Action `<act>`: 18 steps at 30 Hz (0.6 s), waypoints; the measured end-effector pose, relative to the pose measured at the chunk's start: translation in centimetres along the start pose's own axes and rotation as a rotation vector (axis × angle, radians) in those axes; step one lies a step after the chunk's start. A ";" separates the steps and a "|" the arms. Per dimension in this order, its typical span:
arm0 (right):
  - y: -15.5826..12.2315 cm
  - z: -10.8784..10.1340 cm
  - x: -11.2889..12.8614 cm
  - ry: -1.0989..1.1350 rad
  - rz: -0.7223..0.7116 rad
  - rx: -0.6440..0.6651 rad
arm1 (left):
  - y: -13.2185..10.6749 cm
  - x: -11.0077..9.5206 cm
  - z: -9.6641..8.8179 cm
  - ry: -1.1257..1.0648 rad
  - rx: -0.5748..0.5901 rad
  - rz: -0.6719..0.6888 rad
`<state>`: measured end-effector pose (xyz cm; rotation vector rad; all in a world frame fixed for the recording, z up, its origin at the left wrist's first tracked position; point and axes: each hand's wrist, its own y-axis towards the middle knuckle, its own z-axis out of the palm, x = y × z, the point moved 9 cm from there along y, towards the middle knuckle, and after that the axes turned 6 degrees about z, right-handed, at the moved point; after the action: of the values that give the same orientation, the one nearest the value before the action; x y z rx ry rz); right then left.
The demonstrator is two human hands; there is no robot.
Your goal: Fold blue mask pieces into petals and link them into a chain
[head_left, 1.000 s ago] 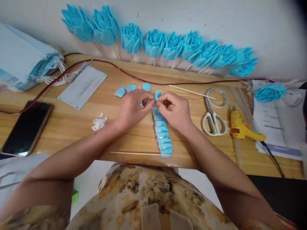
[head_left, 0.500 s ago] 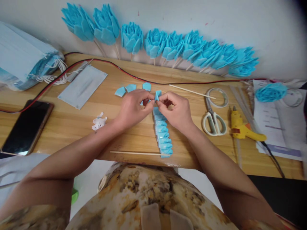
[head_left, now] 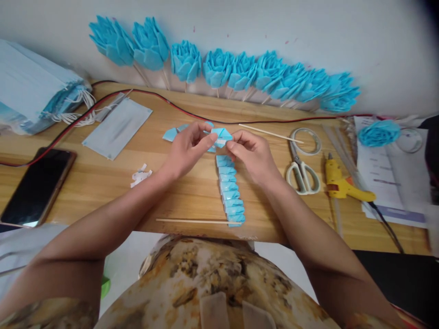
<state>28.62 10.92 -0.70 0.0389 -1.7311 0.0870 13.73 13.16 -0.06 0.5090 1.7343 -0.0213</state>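
Observation:
Between my two hands is a small folded blue petal piece (head_left: 222, 134), a white strip showing along its lower edge. My left hand (head_left: 190, 148) pinches its left side between thumb and fingers. The fingertips of my right hand (head_left: 252, 151) close on its right corner. Just below runs an overlapping row of folded blue petals (head_left: 228, 187) toward the table's front edge. Loose blue cut pieces (head_left: 169, 134) lie behind my left hand, partly hidden by it. A thin wooden stick (head_left: 192, 221) lies by the front edge, its right end over the row's last petal.
Blue flowers on sticks (head_left: 217, 68) lean along the wall. Scissors (head_left: 302, 176), a tape roll (head_left: 313, 141), a second stick (head_left: 264, 131) and a yellow glue gun (head_left: 338, 180) lie right. Left are a phone (head_left: 36, 187), a flat sheet (head_left: 118, 128), paper scraps (head_left: 140, 175) and a cable (head_left: 137, 90).
The blue petal piece has turned from upright and narrow to wider and flatter between my fingers. My hands have moved slightly apart, the left one a little higher.

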 end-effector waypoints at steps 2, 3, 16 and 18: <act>0.0 0.2 -0.3 0.003 0.019 0.024 | 0.1 0.6 0.6 -0.040 0.052 -0.026; 0.0 0.3 -0.3 0.003 0.026 0.033 | 0.1 0.9 0.9 -0.063 0.066 -0.041; 0.1 0.4 -0.5 0.032 0.044 0.071 | 0.0 0.4 1.3 -0.097 0.151 -0.111; 0.0 0.6 -0.3 0.016 0.038 0.083 | 0.0 0.5 1.4 -0.076 0.155 -0.107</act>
<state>28.10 10.88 -1.11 0.0660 -1.7122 0.1863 14.92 12.87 -0.84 0.5213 1.6911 -0.2499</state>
